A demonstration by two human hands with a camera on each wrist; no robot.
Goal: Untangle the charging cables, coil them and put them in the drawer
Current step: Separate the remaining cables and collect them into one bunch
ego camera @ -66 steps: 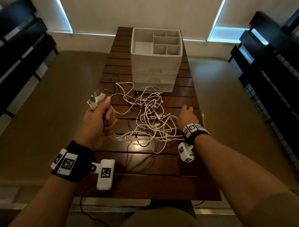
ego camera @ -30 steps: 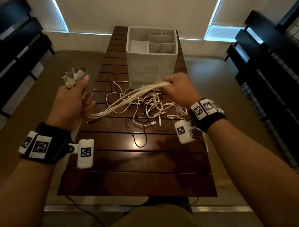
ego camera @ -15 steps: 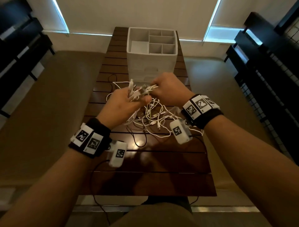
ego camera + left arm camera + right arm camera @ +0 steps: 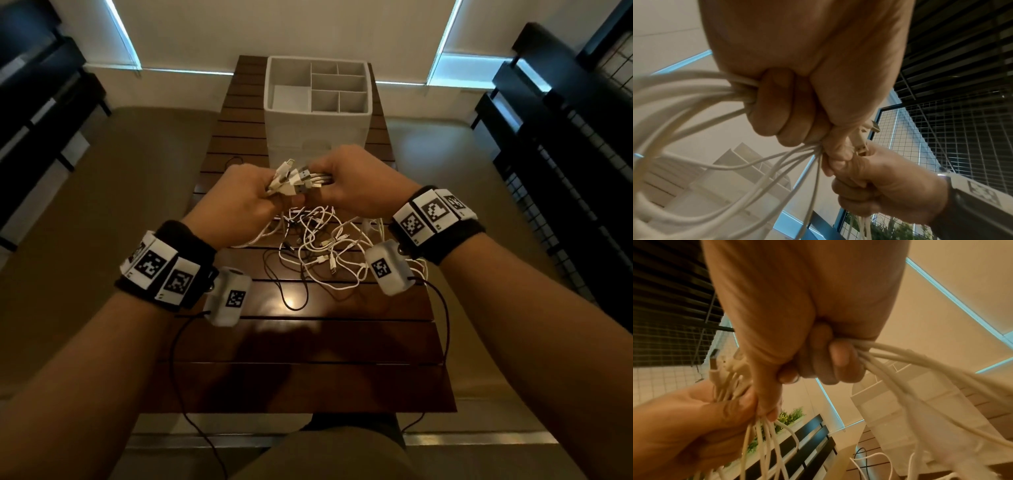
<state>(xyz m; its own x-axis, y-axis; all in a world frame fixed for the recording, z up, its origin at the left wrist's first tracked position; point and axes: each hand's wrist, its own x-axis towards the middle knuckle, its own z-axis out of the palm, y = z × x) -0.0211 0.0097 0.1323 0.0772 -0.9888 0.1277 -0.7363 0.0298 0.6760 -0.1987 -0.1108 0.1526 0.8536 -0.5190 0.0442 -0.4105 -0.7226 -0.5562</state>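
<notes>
Head view shows the left hand (image 4: 236,202) and the right hand (image 4: 352,181) now close together above the surface (image 4: 308,342). A second ago they were far apart, with the white charging cables (image 4: 298,178) stretched between them. Now the plug ends sit bunched between both fists, so this looks like the start of a coil. Both grips are closed tight around the cables. Fingers (image 4: 777,113) curl under, knuckles up. More cables still lie in a messy pile (image 4: 329,246) on the surface. The white drawer box (image 4: 317,133) stands just behind, its drawers shut.
</notes>
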